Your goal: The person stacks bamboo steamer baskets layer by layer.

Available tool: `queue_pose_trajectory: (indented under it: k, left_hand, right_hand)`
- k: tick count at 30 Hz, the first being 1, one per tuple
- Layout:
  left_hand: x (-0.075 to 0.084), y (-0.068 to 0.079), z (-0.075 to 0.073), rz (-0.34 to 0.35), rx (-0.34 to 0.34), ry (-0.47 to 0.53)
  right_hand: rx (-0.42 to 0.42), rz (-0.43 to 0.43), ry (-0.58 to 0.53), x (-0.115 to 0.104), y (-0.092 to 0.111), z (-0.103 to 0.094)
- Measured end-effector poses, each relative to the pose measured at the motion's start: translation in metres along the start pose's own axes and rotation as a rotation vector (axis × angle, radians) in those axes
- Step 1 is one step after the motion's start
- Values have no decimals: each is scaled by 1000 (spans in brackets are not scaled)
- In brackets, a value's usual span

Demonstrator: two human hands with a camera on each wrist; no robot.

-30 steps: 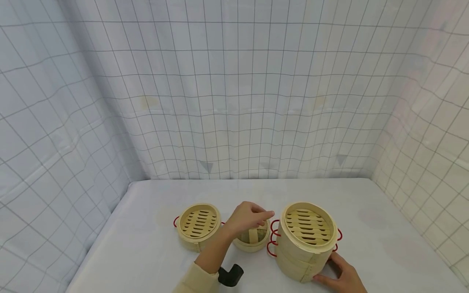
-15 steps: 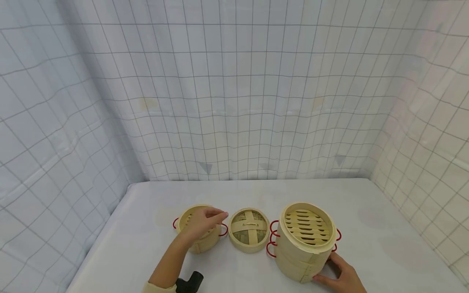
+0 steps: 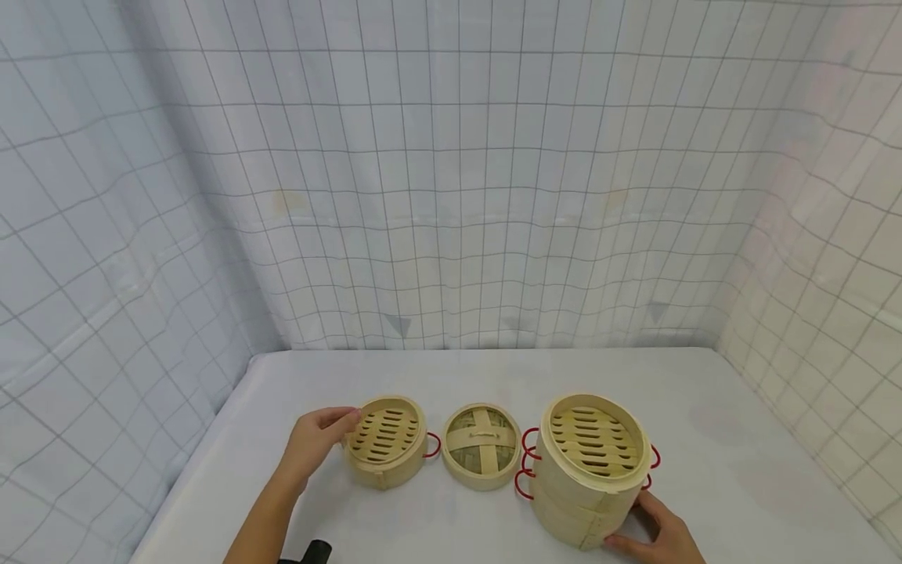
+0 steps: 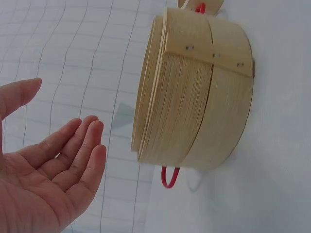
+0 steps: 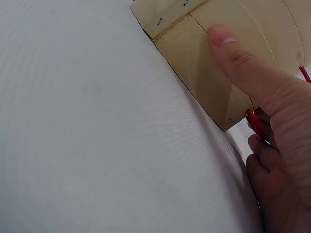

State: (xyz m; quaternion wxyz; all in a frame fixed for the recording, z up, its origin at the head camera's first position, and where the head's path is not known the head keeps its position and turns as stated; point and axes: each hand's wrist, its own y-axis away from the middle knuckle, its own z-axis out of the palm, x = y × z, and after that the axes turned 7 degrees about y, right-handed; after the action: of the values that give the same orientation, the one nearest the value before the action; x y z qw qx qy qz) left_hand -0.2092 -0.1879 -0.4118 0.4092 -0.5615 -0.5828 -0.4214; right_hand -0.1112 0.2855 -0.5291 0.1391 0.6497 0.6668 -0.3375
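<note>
My left hand [image 3: 313, 445] hovers at the left rim of a small round bamboo steamer basket [image 3: 400, 472], overlapping it in the head view. In the left wrist view, relaxed fingers and a raised thumb stand apart from the basket's wall [image 4: 189, 111], holding nothing. My right hand [image 3: 661, 536] is low on the right side of a taller stack of bamboo steamer baskets [image 3: 567, 501]. The right wrist view has the thumb [image 5: 238, 58] laid along the lowest basket, the other fingers curled behind a red handle [image 5: 256, 126]. Slatted bases show inside both open tops.
Between the basket and the stack lies a round woven bamboo lid [image 3: 482, 437] with crossed bands and a small loop. Red handles [image 3: 523, 484] jut from the stack's sides. White cloth covers the table [image 3: 733, 439]; gridded cloth walls [image 3: 458, 235] rise behind and beside it.
My left hand has moved left, from over the lid, across the small basket, to that basket's left rim. The right hand stays at the stack; baskets and lid keep their places.
</note>
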Motion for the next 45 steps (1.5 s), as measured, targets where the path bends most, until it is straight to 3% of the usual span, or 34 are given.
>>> queue_pose_trajectory:
  k: [6, 11, 19, 31, 38, 45]
  left_hand:
    - [-11, -8, -23, -58, 51, -115]
    - [-23, -15, -29, -111, 39, -182]
    - [-35, -25, -24, -141, -26, -162]
    - [-46, -40, -18, -179, -102, -137]
    - [-48, -54, -21, -184, -201, -162]
    - [-49, -59, -20, -198, -232, -109]
  right_hand:
    - [19, -8, -10, 1, 1, 0]
    - [3, 7, 3, 1, 1, -1]
    - [0, 3, 17, 2, 0, 0]
    - [57, -83, -7, 6, -3, 5]
    - [47, -63, -3, 6, -2, 5]
    - [37, -49, 12, 5, -1, 3]
